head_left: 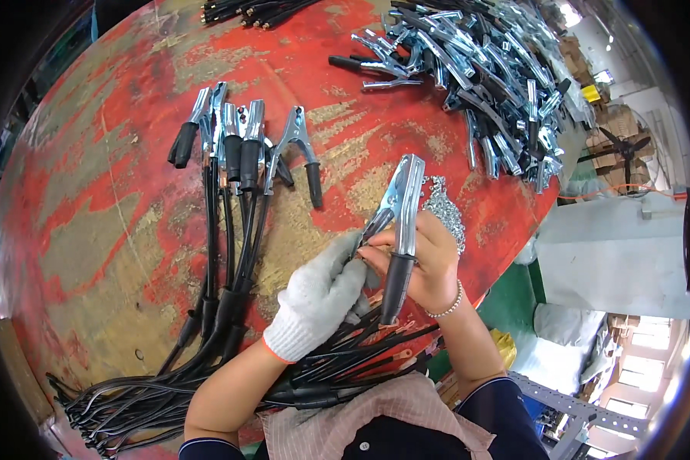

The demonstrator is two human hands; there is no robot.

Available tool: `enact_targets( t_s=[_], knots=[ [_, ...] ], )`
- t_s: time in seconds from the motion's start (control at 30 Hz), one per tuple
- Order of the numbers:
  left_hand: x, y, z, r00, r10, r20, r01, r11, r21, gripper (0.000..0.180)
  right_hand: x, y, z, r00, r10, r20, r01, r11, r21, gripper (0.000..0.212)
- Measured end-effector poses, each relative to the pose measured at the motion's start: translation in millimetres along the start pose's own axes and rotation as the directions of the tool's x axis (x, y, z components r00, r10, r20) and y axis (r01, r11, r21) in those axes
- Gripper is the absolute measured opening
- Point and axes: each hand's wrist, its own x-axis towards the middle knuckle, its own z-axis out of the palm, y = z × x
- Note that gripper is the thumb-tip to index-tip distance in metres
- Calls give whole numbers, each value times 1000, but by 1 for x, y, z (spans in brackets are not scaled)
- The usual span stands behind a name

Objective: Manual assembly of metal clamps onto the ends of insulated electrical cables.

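Note:
A silver metal spring clamp (408, 207) with a black handle grip stands jaws up between my hands. My left hand (318, 295), in a white knit glove, is closed round the clamp's left handle. My bare right hand (431, 264), with a beaded bracelet at the wrist, is behind the clamp's right handle. Its fingertips pinch close to the gloved thumb; what they hold is too small to make out. Just beyond this hand lies a pile of small shiny metal nuts or similar parts (443, 207). Black cables (345, 364) with copper-coloured end lugs lie below my hands.
Several clamps with black cables attached (241, 146) lie at left on the worn red table (92, 253). A large heap of loose clamps (483, 69) fills the far right. More black cables (261, 11) lie at the far edge. Beyond the right edge stands a fan (627, 147).

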Motion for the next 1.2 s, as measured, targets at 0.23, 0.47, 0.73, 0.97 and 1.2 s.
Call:
enact_targets(
  t_s=[0.23,0.47,0.73,0.97,1.2],
  knots=[
    [1,-2,-1,999,-31,15,31,1000,1,37,-3,0,2,1000,-25,-10,25,1000,-14,28],
    [1,0,0,1000,-28,13,28,1000,-2,38,-7,1,2,1000,3,-21,-4,1000,-23,28],
    [0,1,-1,999,-20,35,20,1000,-13,39,-10,4,4,999,-18,-33,17,1000,-14,31],
    [-1,4,-1,1000,-25,3,24,999,42,42,-18,12,-8,994,-102,38,103,994,-31,26],
    [-1,0,-3,1000,-28,12,28,1000,6,42,-17,8,-11,989,-133,66,136,989,-51,27]
  ],
)
